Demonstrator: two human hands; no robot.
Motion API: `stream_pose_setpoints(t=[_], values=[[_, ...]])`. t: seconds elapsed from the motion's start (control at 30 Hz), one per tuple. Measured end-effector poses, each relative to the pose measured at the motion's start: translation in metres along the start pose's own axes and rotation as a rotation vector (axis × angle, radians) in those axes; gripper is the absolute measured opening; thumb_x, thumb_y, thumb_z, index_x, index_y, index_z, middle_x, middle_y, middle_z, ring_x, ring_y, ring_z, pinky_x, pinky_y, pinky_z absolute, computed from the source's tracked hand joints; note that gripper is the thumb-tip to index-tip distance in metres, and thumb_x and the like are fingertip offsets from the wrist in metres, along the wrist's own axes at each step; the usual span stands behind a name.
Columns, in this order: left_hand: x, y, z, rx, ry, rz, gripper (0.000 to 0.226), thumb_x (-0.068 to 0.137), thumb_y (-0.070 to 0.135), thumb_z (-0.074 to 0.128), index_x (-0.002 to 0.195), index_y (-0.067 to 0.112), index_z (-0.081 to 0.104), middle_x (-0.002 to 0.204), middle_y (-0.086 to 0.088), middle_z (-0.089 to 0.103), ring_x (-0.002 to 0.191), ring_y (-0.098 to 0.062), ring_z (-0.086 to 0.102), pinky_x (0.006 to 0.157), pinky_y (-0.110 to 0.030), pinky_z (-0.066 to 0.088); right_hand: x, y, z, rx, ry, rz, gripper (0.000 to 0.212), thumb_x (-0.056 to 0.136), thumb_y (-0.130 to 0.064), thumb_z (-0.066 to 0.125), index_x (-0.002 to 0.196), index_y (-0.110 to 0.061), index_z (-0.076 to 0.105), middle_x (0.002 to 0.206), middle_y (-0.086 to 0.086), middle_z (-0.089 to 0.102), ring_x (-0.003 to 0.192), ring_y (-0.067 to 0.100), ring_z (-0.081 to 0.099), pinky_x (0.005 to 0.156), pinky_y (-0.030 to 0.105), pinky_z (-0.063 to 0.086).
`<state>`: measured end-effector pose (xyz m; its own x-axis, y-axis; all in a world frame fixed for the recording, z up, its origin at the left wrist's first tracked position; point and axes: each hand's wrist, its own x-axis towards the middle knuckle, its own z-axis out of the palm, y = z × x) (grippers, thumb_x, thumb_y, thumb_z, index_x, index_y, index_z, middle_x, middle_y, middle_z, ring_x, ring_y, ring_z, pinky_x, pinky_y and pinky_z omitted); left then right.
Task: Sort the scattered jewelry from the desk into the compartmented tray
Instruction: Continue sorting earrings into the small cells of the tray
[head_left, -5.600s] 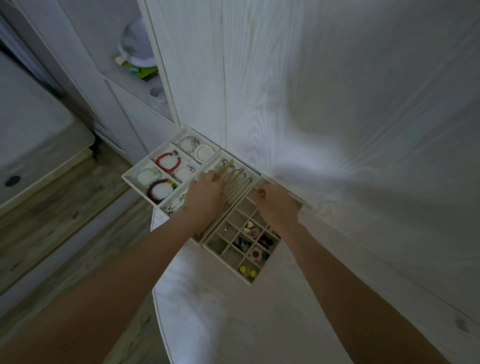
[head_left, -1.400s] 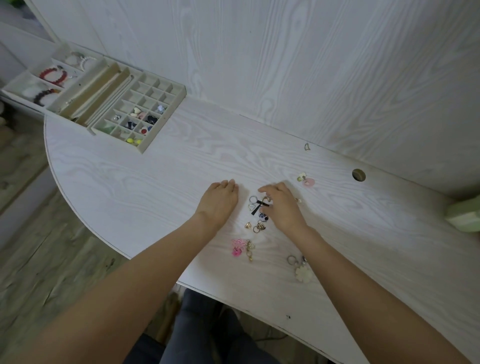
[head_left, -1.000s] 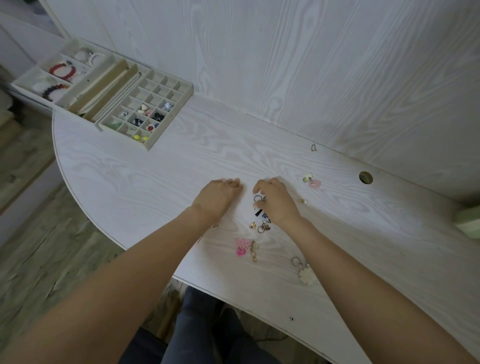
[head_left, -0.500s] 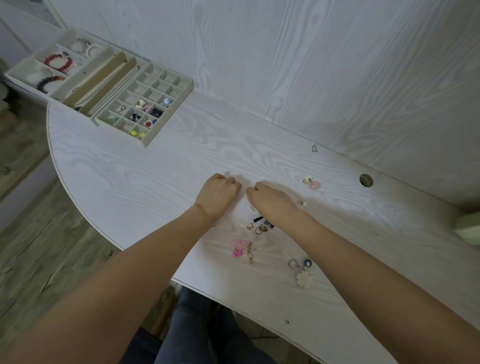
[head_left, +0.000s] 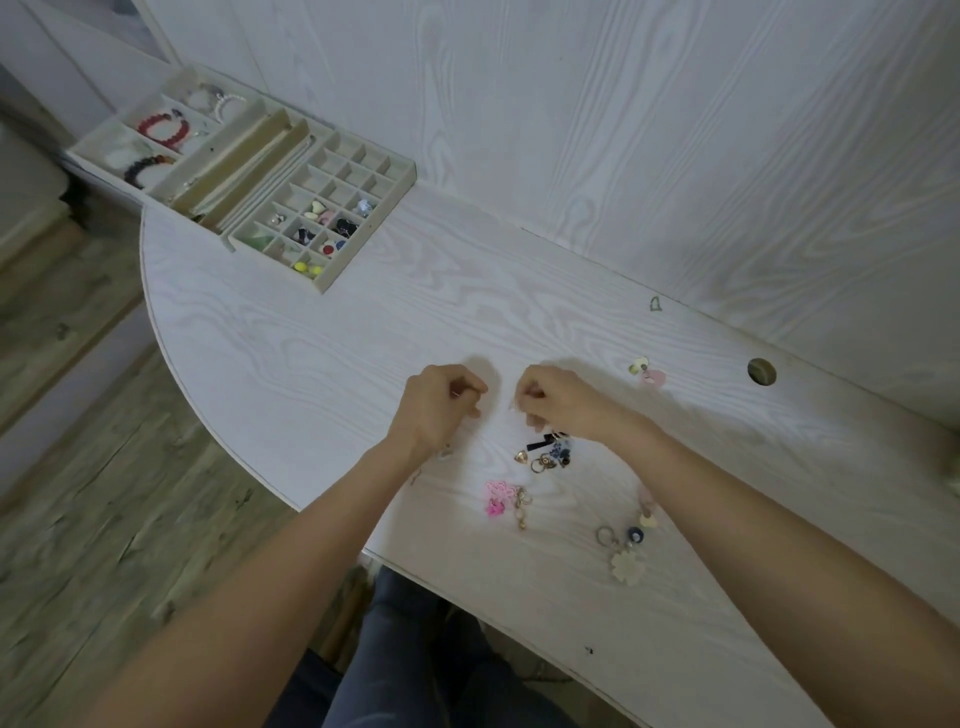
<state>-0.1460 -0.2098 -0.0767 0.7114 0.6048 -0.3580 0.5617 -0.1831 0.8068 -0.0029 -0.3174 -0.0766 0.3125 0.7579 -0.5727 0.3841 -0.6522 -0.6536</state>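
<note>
Both grips curl, contents unseen; compartmented tray (head_left: 322, 280) runs lengthwise toward the far-left desk (head_left: 311, 353) corner.

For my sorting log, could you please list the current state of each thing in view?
Left hand: fingers curled; contents unclear.
Right hand: fingers curled; contents unclear.
Compartmented tray: open, partly filled.
Pink charm: loose on desk.
Cream flower keyring: loose on desk.
Desk: jewelry scattered on it.

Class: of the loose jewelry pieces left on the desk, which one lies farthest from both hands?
The small dark triangular ring, alone near the wall. The other pieces lie nearer the left hand and right hand.
</note>
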Motion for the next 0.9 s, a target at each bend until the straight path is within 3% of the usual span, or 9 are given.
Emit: stream_pose_setpoints(t=[0.1,0.2,0.33,0.5,0.67,0.8,0.9], values=[[-0.002,0.006,0.004,-0.139,-0.012,-0.050,0.016,0.089,0.009,0.055,0.089,0.015,0.071,0.085,-0.005,0.072,0.080,-0.014,0.068,0.078,-0.022,0.053,-0.003,-0.007,-0.001,0.533,0.094,-0.013,0.012,0.093,-0.002,0.052,0.082,-0.007,0.057,0.072,0.006,0.058,0.063,0.014,0.055,0.063,0.020,0.047],[-0.003,0.016,0.000,-0.295,0.003,-0.072,0.013,0.086,0.020,0.066,0.082,0.010,0.073,0.081,-0.008,0.072,0.077,-0.016,0.068,0.088,-0.036,0.054,-0.005,-0.016,-0.001,0.736,0.114,-0.068,0.012,0.092,-0.002,0.054,0.082,-0.006,0.060,0.073,0.008,0.057,0.066,0.015,0.055,0.065,0.023,0.047],[-0.001,0.031,-0.022,-0.260,0.050,-0.003,0.012,0.083,0.017,0.068,0.072,0.014,0.071,0.074,-0.001,0.071,0.062,-0.009,0.063,0.075,-0.032,0.053,-0.004,-0.037,-0.002,0.805,0.114,-0.128,0.012,0.093,0.002,0.051,0.083,-0.002,0.058,0.077,0.007,0.062,0.067,0.013,0.058,0.067,0.023,0.049],[0.007,0.044,-0.060,-0.173,0.070,0.047,0.010,0.084,0.020,0.067,0.076,0.016,0.070,0.075,0.005,0.069,0.060,-0.002,0.062,0.067,-0.019,0.049,0.003,-0.068,-0.011,0.878,0.080,-0.170,0.011,0.092,-0.001,0.052,0.083,-0.003,0.058,0.077,0.007,0.056,0.069,0.013,0.053,0.068,0.021,0.047],[0.019,0.051,-0.104,-0.076,0.051,0.078,0.012,0.084,0.021,0.065,0.075,0.014,0.069,0.074,0.008,0.068,0.062,-0.002,0.063,0.065,-0.013,0.045,0.023,-0.113,-0.016,0.920,0.013,-0.190,0.022,0.094,-0.004,0.044,0.074,-0.009,0.050,0.073,0.005,0.048,0.062,0.014,0.043,0.057,0.020,0.039],[0.032,0.045,-0.134,-0.054,0.057,0.096,0.015,0.086,0.019,0.062,0.071,0.018,0.065,0.073,0.009,0.067,0.060,0.002,0.061,0.061,-0.006,0.043,0.045,-0.142,-0.015,0.761,-0.013,-0.271,0.024,0.097,-0.011,0.047,0.074,-0.013,0.052,0.075,0.008,0.048,0.056,0.012,0.042,0.051,0.020,0.034],[0.048,0.038,-0.171,-0.160,0.036,0.082,0.013,0.088,0.016,0.062,0.076,0.013,0.068,0.077,0.003,0.068,0.065,-0.002,0.063,0.072,-0.015,0.051,0.071,-0.171,-0.015,0.708,0.006,-0.273,0.024,0.097,-0.011,0.048,0.073,-0.013,0.053,0.071,0.006,0.048,0.054,0.011,0.041,0.051,0.020,0.032]])
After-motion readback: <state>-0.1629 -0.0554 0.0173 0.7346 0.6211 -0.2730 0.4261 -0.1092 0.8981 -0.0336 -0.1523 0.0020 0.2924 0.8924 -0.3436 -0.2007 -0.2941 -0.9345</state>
